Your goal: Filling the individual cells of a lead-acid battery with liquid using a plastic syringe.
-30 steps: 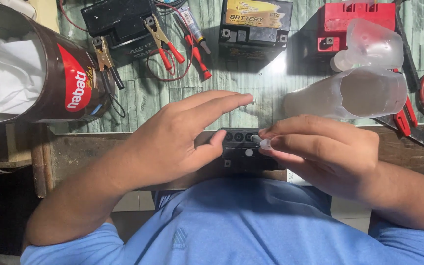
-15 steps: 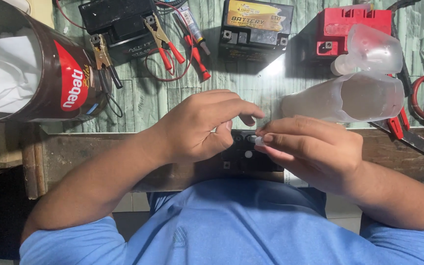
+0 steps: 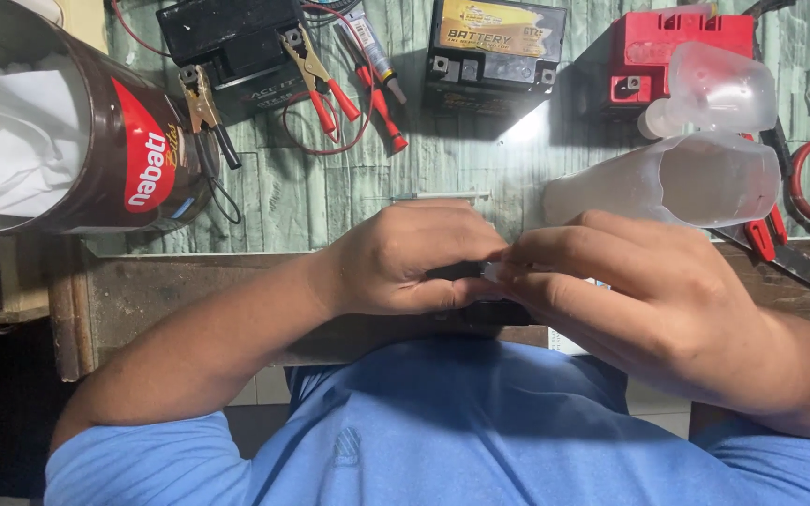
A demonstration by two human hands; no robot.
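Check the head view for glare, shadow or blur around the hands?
Head view: sharp overall, no motion blur on the left hand or right hand. A bright glare patch lies on the bench beside the yellow-topped battery. The small black part between the hands is in their shadow and mostly covered, so its detail is lost.

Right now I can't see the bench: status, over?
Left hand and right hand both closed on small black battery. Battery mostly hidden. Cut plastic bottle just beyond.
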